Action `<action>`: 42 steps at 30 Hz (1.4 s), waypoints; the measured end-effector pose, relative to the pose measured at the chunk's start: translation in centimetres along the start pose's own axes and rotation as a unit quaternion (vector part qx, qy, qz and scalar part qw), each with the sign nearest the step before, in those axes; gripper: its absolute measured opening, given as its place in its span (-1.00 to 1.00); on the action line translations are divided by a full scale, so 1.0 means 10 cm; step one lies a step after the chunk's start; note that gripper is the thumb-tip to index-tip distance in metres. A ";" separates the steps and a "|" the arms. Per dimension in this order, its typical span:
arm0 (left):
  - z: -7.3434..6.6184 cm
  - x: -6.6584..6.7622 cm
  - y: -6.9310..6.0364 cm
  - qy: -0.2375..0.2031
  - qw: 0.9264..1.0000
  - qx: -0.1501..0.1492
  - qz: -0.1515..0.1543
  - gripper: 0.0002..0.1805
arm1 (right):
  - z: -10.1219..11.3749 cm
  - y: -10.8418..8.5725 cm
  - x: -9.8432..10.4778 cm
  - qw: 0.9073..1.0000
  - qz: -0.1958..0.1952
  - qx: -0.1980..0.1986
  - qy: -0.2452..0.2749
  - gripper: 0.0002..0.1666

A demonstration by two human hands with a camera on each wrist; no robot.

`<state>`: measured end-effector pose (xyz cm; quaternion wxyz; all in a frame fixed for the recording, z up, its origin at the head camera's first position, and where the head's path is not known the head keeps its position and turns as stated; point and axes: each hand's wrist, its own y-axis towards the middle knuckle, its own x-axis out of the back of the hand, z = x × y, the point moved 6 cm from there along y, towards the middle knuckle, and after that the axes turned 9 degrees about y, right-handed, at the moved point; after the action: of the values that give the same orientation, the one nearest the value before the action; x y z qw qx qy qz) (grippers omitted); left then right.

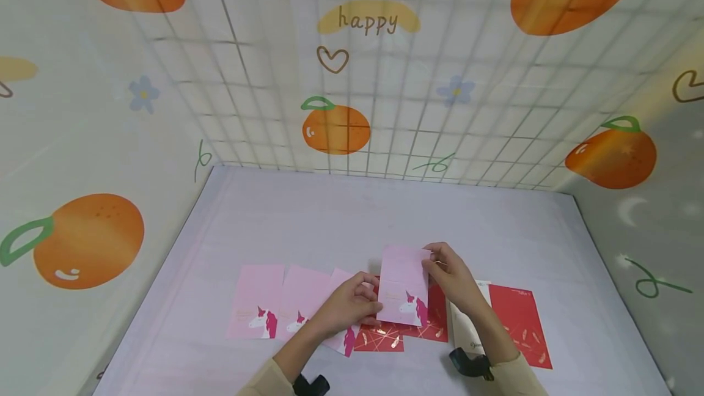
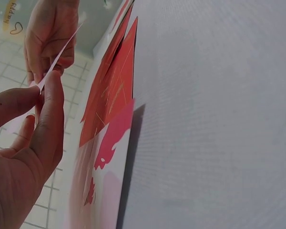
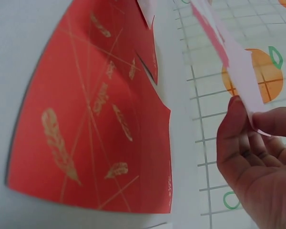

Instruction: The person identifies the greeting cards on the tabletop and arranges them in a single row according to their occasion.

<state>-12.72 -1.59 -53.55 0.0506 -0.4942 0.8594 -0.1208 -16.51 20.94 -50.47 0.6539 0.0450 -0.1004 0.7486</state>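
A: Nearest the lens: beige sleeves (image 1: 266, 379), black wrist cameras (image 1: 311, 385) at the cuffs. Forearms slant inward from either side.

B: What's held?

A: One pink unicorn card (image 1: 401, 274), above the bench (image 1: 330, 212), print facing the head view. Left hand (image 1: 352, 304) pinches its lower left edge; right hand (image 1: 452, 274) pinches the upper right, thumb against fingers.

B: Why opposite edges?

A: Probably keeps thin paper steady and its print uncovered. Left wrist view shows it nearly edge-on.

B: Pose?

A: Right hand sits higher, fingers pointing left. Left hand lower, reaching in over the row.

B: Row?

A: Three flat pink cards (image 1: 257, 298), touching or overlapping, unicorns all lower right; same way round, perhaps for easy reading. Red feather-print envelopes (image 1: 437, 316) lie beneath the held card. Right of them: a white paper piece (image 1: 464, 329), then another red envelope (image 1: 519, 322).
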 end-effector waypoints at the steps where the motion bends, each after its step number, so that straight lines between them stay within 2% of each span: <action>1: 0.00 0.00 0.00 0.002 1.000 0.000 0.000 -0.60 | 0.01 0.00 0.00 1.000 0.001 0.002 0.000 -0.60; 8: -0.01 0.00 -0.01 0.002 1.000 -0.007 0.003 -0.60 | 0.03 0.00 0.01 1.000 0.005 0.016 0.008 -0.55; 16: -0.01 0.00 -0.01 -0.004 1.000 -0.012 0.006 -0.59 | -0.02 -0.01 0.01 1.000 -0.013 -0.004 -0.002 -0.37; 24: 0.00 0.03 -0.01 -0.007 1.000 -0.022 0.005 -0.60 | -0.06 -0.09 -0.01 0.999 -0.013 -0.023 0.020 -0.29; 31: 0.00 0.09 -0.02 0.022 0.999 -0.028 -0.012 -0.60 | -0.12 -0.16 -0.03 0.999 -0.016 -0.032 0.016 -0.31; 37: 0.01 0.17 -0.03 0.037 0.998 -0.023 -0.035 -0.58 | -0.13 -0.22 -0.09 0.998 0.001 -0.033 0.046 -0.41; 42: -0.01 0.22 -0.02 0.034 0.998 -0.027 -0.040 -0.59 | -0.14 -0.25 -0.14 0.997 0.014 -0.039 0.063 -0.46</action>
<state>-13.63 -3.57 -53.36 0.0032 -0.5252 0.8430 -0.1159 -13.76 20.22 -51.92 0.6499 -0.0288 -0.0890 0.7542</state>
